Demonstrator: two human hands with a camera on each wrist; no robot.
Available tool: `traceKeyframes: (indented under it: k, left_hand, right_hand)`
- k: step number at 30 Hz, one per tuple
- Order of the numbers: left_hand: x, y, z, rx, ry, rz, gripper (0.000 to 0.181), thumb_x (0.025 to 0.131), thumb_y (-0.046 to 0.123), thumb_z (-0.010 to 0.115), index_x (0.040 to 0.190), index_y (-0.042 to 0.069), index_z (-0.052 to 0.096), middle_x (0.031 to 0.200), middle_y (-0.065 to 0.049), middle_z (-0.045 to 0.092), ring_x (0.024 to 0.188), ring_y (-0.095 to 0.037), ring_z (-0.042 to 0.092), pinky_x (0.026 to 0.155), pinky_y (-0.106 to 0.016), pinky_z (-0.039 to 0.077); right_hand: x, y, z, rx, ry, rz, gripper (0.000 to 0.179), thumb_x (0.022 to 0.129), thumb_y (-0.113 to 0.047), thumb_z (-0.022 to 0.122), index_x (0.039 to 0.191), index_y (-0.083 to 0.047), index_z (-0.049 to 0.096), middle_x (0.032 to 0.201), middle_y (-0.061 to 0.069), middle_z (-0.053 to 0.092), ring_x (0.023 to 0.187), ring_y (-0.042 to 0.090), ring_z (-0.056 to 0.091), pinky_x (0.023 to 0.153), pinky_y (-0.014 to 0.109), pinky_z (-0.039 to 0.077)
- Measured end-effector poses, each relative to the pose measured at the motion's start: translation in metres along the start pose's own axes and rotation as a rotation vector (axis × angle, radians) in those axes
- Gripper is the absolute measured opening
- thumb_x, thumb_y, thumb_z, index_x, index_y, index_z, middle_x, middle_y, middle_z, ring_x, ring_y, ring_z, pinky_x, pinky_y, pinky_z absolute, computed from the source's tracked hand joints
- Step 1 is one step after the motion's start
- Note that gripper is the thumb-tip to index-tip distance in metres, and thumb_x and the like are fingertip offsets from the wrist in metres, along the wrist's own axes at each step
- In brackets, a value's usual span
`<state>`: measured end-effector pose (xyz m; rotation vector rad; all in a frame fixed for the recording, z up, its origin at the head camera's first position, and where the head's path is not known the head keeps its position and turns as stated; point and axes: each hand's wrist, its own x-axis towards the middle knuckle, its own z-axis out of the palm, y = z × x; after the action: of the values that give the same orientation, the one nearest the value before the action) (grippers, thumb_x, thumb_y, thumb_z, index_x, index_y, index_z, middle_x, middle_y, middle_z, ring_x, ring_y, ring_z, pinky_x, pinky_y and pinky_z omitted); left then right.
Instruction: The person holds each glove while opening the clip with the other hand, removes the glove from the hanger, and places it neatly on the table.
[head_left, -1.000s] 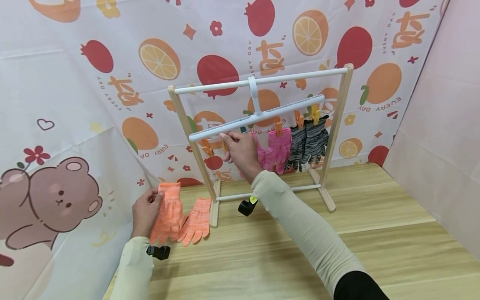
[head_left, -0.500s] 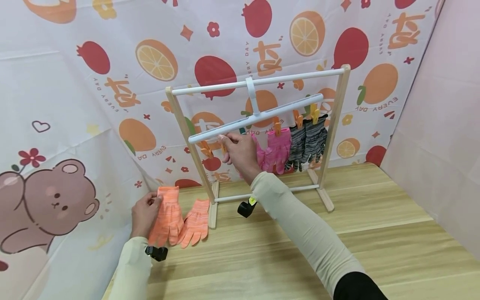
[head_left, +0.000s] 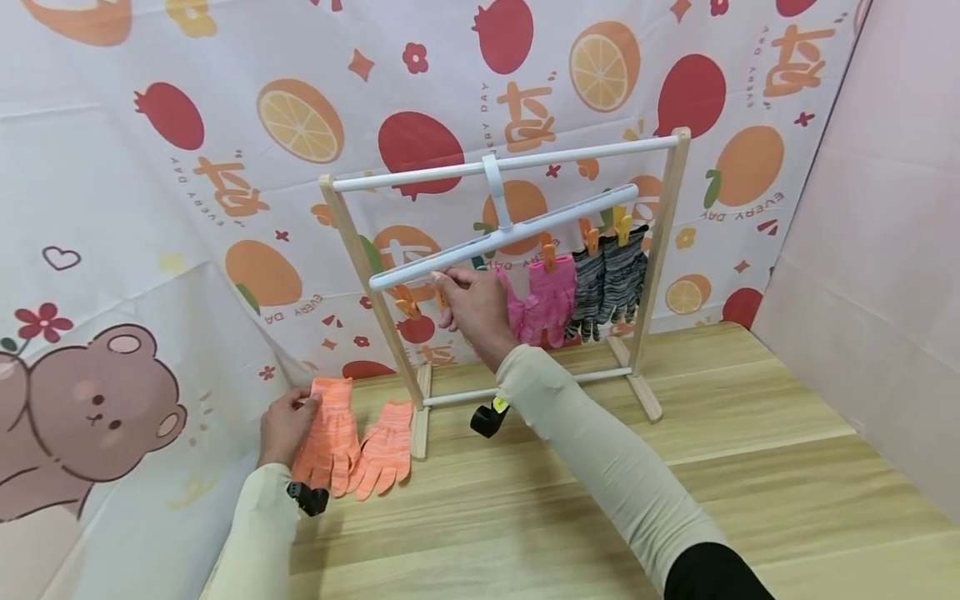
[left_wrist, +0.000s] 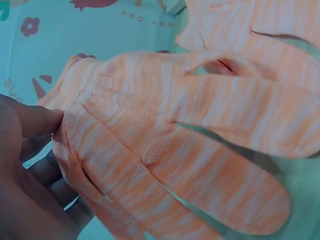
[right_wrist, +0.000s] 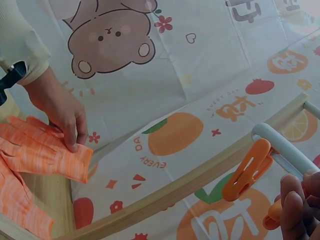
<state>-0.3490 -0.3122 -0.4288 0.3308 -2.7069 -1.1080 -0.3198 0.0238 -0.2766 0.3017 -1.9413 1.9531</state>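
In the head view my left hand [head_left: 287,427] pinches an orange striped knit glove [head_left: 330,433] near its cuff. Its fingers hang down, and my thumb lies on the fabric [left_wrist: 125,105] in the left wrist view. A second orange glove [head_left: 386,450] lies beside it on the table. My right hand [head_left: 476,310] grips the left part of a white hanger [head_left: 525,227], which slants down toward that hand. An orange clothespin [right_wrist: 247,170] hangs near the hanger's end; another clothespin [right_wrist: 272,215] is close to my fingers, partly hidden by them.
The hanger hooks over the top bar [head_left: 585,152] of a wooden rack [head_left: 660,250]. Pink gloves [head_left: 551,300] and grey-black gloves [head_left: 622,271] hang from clothespins on its right half. The rack stands on the wooden table [head_left: 600,508] before a fruit-print cloth [head_left: 420,75].
The whole head view has shifted slightly left. Both hands keep their holds, the left on the orange glove and the right on the hanger.
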Motion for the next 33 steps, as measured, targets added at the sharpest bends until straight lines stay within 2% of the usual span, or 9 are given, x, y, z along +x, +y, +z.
traceKeyframes:
  k: [5,11,19,22,26,29,33]
  left_hand:
    - [0.008,-0.009,0.003,0.014,-0.026,0.018,0.040,0.106,0.029,0.051,0.130,-0.002,0.061,0.109,-0.023,0.062,0.086,-0.031,0.054,0.063,-0.036,0.043]
    - [0.015,-0.024,0.012,0.050,-0.043,0.042,0.041,0.104,0.025,0.052,0.130,-0.005,0.060,0.114,-0.028,0.062,0.092,-0.037,0.056,0.068,-0.039,0.044]
    - [0.017,-0.037,0.025,0.081,-0.058,0.022,0.046,0.104,0.025,0.051,0.135,-0.009,0.056,0.118,-0.031,0.061,0.096,-0.041,0.061,0.070,-0.045,0.048]
    - [0.016,-0.039,0.027,0.090,-0.064,0.006,0.046,0.105,0.027,0.050,0.135,-0.009,0.055,0.122,-0.032,0.060,0.102,-0.043,0.060,0.077,-0.051,0.050]
    - [0.015,-0.041,0.030,0.080,-0.080,-0.036,0.047,0.105,0.027,0.049,0.135,-0.008,0.054,0.127,-0.032,0.058,0.109,-0.046,0.059,0.086,-0.056,0.048]
    - [0.014,-0.042,0.031,0.073,-0.086,-0.047,0.046,0.105,0.027,0.048,0.134,-0.008,0.054,0.128,-0.032,0.058,0.111,-0.046,0.058,0.088,-0.058,0.048]
    - [0.015,-0.044,0.031,0.086,-0.092,-0.039,0.046,0.105,0.027,0.048,0.132,-0.009,0.055,0.127,-0.031,0.059,0.111,-0.046,0.058,0.090,-0.058,0.047]
  right_hand:
    - [-0.001,-0.002,0.001,-0.002,0.011,0.004,0.025,0.097,-0.028,0.071,0.113,-0.010,0.079,0.080,0.014,0.070,0.047,0.019,0.059,0.051,0.033,0.052]
    - [0.000,-0.001,0.001,0.006,0.002,0.012,0.026,0.097,-0.027,0.072,0.116,-0.011,0.078,0.077,0.006,0.070,0.048,0.019,0.059,0.048,0.027,0.049]
    - [0.002,0.002,0.001,0.000,-0.024,-0.022,0.027,0.097,-0.026,0.072,0.118,-0.010,0.077,0.070,0.008,0.067,0.047,0.019,0.058,0.047,0.027,0.049]
    - [0.002,0.002,0.001,-0.004,-0.040,-0.035,0.030,0.097,-0.026,0.071,0.122,-0.009,0.075,0.074,0.006,0.070,0.048,0.018,0.059,0.049,0.030,0.051]
    - [0.002,0.002,0.002,0.005,-0.058,-0.038,0.033,0.098,-0.026,0.071,0.125,-0.009,0.073,0.079,0.005,0.072,0.048,0.018,0.059,0.047,0.027,0.048]
    - [0.002,0.003,0.003,0.008,-0.064,-0.043,0.035,0.098,-0.025,0.071,0.128,-0.008,0.071,0.082,0.004,0.073,0.048,0.019,0.059,0.046,0.024,0.047]
    - [0.003,0.004,0.003,0.014,-0.076,-0.048,0.038,0.098,-0.023,0.071,0.133,-0.007,0.068,0.091,0.002,0.075,0.048,0.019,0.060,0.049,0.028,0.051]
